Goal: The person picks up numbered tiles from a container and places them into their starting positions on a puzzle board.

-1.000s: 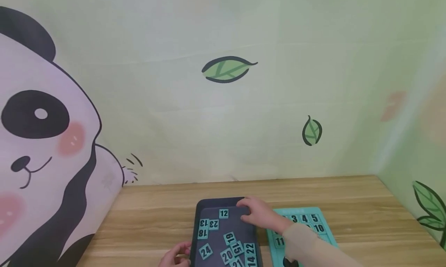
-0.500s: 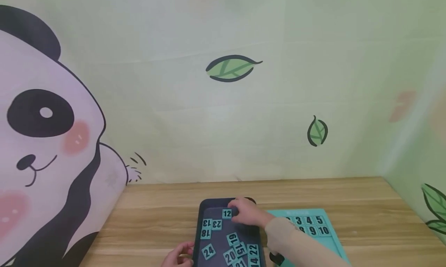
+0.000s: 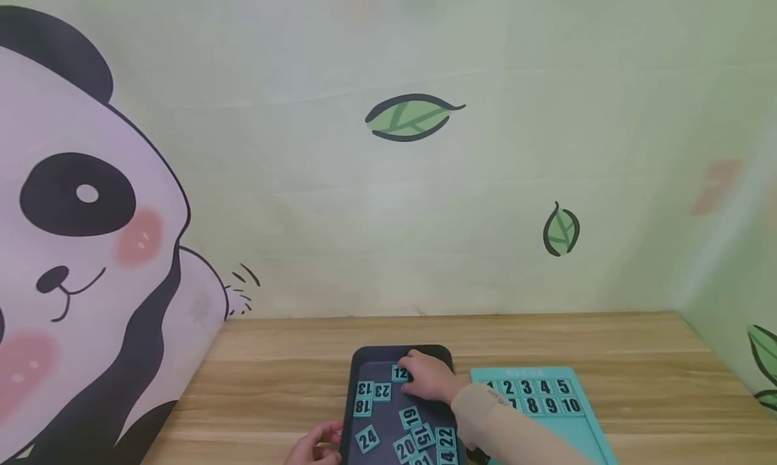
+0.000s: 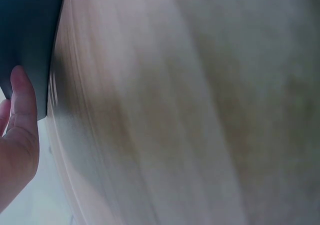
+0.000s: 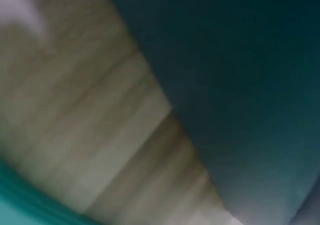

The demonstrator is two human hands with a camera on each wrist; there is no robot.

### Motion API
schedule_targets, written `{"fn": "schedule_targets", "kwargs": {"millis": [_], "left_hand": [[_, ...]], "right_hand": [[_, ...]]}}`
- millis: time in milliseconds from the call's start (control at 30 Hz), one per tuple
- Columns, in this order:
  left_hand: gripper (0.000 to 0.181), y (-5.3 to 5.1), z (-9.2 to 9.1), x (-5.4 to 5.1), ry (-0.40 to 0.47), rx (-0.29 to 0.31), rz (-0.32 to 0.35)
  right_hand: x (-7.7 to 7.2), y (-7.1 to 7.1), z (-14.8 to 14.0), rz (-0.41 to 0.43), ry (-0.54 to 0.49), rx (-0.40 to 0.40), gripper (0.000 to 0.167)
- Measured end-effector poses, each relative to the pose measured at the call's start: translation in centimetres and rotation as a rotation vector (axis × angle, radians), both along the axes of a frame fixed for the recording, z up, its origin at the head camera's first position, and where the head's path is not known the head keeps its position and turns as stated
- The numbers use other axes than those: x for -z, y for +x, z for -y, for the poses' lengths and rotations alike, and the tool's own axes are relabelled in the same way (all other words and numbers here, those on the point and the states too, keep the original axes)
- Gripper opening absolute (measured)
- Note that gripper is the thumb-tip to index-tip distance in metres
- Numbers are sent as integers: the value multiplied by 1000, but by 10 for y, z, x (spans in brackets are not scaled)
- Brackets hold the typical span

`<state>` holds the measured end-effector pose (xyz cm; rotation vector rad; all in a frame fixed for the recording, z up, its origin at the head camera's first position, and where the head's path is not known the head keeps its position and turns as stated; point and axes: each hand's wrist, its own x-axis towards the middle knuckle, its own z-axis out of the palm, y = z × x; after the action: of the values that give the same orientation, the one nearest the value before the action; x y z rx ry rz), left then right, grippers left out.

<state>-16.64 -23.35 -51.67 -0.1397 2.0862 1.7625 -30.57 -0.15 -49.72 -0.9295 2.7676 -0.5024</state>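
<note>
A dark shallow tray [image 3: 388,421] lies on the table with several teal number tiles scattered in it. At its far end, the right hand [image 3: 427,376] has its thumb and forefinger about the number tile "12" [image 3: 398,373], hiding that tile's right part. The fingers seem to pinch it, though the contact is partly hidden. Beside the tray's left edge is the left hand [image 3: 315,443]; in the left wrist view a nearly straight finger [image 4: 22,97] lies along the tray's side wall [image 4: 37,55]. The right wrist view shows the tray's side [image 5: 215,100] but no right-hand fingers.
Right of the tray lies a teal number board [image 3: 552,428], with tiles up to 10 in its first two rows; the right sleeve [image 3: 510,421] covers part of it. Behind the wooden table [image 3: 291,364] stands a wall [image 3: 364,229] with a panda and leaves.
The right hand has moved left across the tray to the tile "12" and now partly covers it. The left hand stays at the tray's edge. The head view has shifted slightly.
</note>
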Motion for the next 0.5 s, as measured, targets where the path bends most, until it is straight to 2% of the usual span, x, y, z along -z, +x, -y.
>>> {"fn": "schedule_targets", "kwargs": {"millis": [233, 500], "left_hand": [[53, 0, -3, -2, -1, -5, 35], [54, 1, 0, 0, 11, 0, 8]], "right_hand": [[5, 2, 0, -84, -3, 6, 25], [1, 6, -2, 21, 27, -6, 22]]}}
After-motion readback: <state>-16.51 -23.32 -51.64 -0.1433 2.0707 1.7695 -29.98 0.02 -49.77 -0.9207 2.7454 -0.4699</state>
